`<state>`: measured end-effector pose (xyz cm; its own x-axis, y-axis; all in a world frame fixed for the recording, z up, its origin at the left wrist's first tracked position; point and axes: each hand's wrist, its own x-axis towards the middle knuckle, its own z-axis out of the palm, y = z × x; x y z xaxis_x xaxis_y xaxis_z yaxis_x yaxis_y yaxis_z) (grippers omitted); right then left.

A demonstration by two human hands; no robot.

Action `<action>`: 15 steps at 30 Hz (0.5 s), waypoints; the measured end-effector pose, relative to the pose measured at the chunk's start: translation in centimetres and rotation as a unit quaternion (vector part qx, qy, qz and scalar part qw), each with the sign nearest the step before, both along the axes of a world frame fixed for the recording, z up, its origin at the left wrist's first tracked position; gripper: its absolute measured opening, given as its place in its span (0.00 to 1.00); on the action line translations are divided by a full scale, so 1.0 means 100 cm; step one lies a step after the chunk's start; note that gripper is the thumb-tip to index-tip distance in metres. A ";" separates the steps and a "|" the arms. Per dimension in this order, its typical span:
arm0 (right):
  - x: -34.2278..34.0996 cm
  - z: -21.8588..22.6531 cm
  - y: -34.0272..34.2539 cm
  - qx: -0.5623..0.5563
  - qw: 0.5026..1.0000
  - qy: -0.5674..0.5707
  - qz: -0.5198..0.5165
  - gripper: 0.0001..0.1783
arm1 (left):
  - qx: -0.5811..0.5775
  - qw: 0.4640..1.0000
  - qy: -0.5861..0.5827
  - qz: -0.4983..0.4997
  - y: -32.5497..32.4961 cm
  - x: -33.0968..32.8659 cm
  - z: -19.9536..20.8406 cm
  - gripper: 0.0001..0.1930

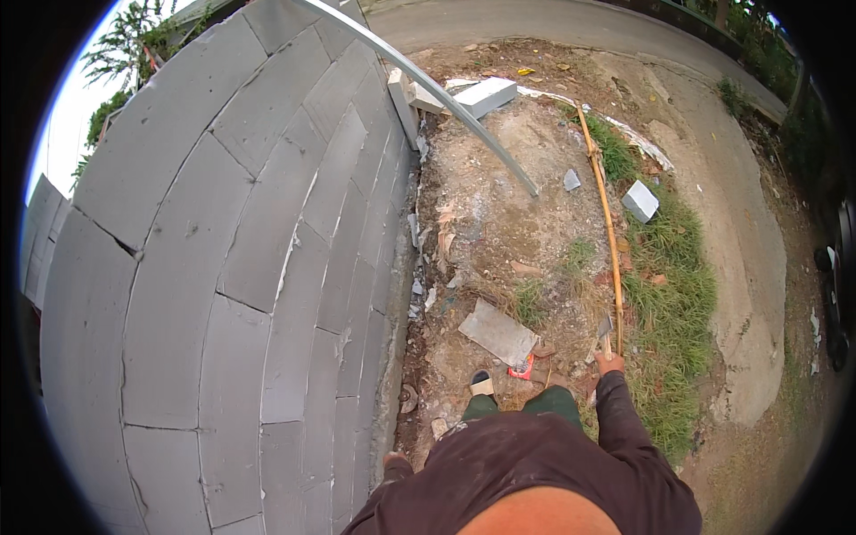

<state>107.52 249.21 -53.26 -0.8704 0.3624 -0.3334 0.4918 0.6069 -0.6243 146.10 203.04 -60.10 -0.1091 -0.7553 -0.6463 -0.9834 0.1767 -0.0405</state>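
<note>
- Right hand [611,362]: closed around the near end of a long, thin wooden pole [604,205]. A small trowel-like tool [605,326] appears to sit just above the grip; whether it is held with the pole or lies on the ground cannot be told.
- Left hand: not in view; only the dark sleeve and torso show at the lower edge.
- Pole position: it runs from the right hand away over the ground, crossing a patch of grass [673,285] and ending near the far rubble.
- Pole handling, judged from its look: light and stiff, with some flex along its length because it is so slender. Held at one end, the far tip will tend to swing and droop; a grip nearer mid-length would balance it better. The bare wood looks dry and rough, so slipping is unlikely.
- Near the feet: a flat grey slab [497,332] lies on the dirt just left of the hand, with a small red scrap [522,367] at its near corner. One sandalled foot [481,383] stands beside the slab.
- Left of the person: a wall of grey blocks [241,267] with visible joints, rising close alongside.
- Further out: a metal rail [446,98] slants from the wall top down to the ground; a loose white block [640,201] lies in the grass, and another [486,94] lies past the rail.
- Beyond: a paved road [535,22] curves across the top.
</note>
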 end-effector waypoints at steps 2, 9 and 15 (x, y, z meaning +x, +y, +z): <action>-0.016 0.017 -0.012 0.004 1.000 -0.007 -0.018 0.28 | -0.107 0.977 0.156 0.099 -0.082 -0.080 -0.009 0.15; -0.148 -0.027 -0.006 -0.027 0.989 -0.028 -0.142 0.33 | -0.157 0.794 0.583 -0.077 -0.238 -0.565 0.197 0.18; -0.324 -0.047 -0.038 0.052 0.976 -0.159 -0.136 0.36 | -0.120 0.681 0.720 0.057 -0.260 -0.860 0.365 0.38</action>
